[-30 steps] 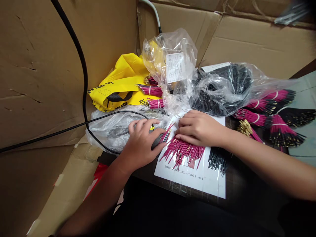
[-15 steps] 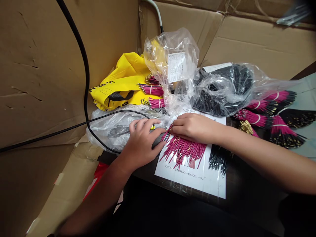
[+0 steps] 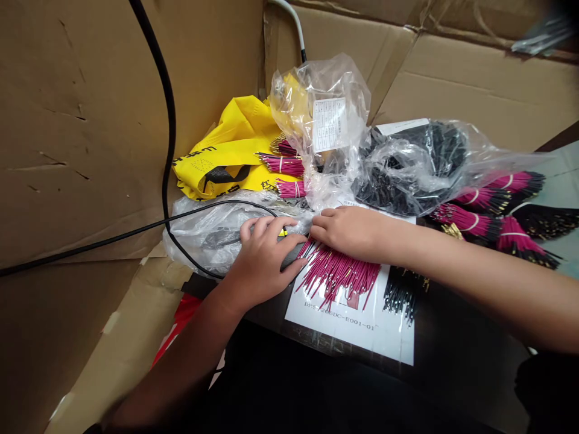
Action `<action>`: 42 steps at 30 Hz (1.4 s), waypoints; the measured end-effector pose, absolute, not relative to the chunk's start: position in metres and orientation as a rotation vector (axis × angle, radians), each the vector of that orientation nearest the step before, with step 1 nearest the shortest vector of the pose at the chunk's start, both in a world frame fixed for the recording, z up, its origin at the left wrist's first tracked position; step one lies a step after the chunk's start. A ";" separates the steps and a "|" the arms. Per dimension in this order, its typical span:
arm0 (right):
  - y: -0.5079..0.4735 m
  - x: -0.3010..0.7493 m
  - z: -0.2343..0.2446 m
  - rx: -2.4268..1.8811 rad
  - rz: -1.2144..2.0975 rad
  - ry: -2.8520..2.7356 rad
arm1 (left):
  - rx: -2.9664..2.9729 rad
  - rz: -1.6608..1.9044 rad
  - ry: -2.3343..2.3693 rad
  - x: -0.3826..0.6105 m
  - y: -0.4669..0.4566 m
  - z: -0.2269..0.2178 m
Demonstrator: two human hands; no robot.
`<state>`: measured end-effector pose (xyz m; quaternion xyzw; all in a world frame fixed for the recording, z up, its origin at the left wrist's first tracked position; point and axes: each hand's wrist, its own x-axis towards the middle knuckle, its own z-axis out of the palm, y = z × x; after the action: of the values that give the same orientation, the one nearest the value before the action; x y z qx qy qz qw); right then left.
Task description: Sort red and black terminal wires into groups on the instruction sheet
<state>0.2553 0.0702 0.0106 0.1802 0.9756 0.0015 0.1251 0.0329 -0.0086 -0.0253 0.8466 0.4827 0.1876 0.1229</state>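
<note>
My left hand [image 3: 266, 256] curls over a rounded grey device [image 3: 293, 256], thumb on one side and fingers on the other. A thin black cable runs to this device, with a yellow mark near its end. On a printed white sheet [image 3: 348, 337] lies a fanned pile of pink wires [image 3: 339, 274] with thin tips. My right hand [image 3: 339, 232] is closed at the upper ends of these wires, its fingertips close to the grey device. Its grip is partly hidden by the back of the hand. Black wires [image 3: 400, 295] lie under my right forearm.
Behind the hands are a clear bag with a label [image 3: 329, 123], a bag of black wires [image 3: 416, 163] and a yellow bag [image 3: 230, 150]. Tied pink-and-black bundles [image 3: 474, 220] lie at the right. A thick black cable [image 3: 169, 120] hangs before the cardboard wall [image 3: 90, 150].
My right hand has shifted slightly left, and its fingers lie lower over the wire ends. The left hand keeps its place on the grey device. The camera view has moved a little.
</note>
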 end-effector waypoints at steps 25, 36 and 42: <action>0.058 0.270 0.025 0.633 -0.022 2.989 | 2.476 0.531 1.405 0.034 -0.009 -0.023; 0.062 0.258 0.016 0.499 -0.034 3.074 | 2.467 0.557 1.423 0.034 -0.009 -0.025; 0.062 0.259 0.011 0.440 -0.014 3.050 | 2.470 0.575 1.413 0.033 -0.009 -0.026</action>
<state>0.2591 0.0615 0.0112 0.1427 0.9893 -0.0046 0.0299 0.0330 -0.0092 -0.0256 0.8448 0.4834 0.1965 0.1188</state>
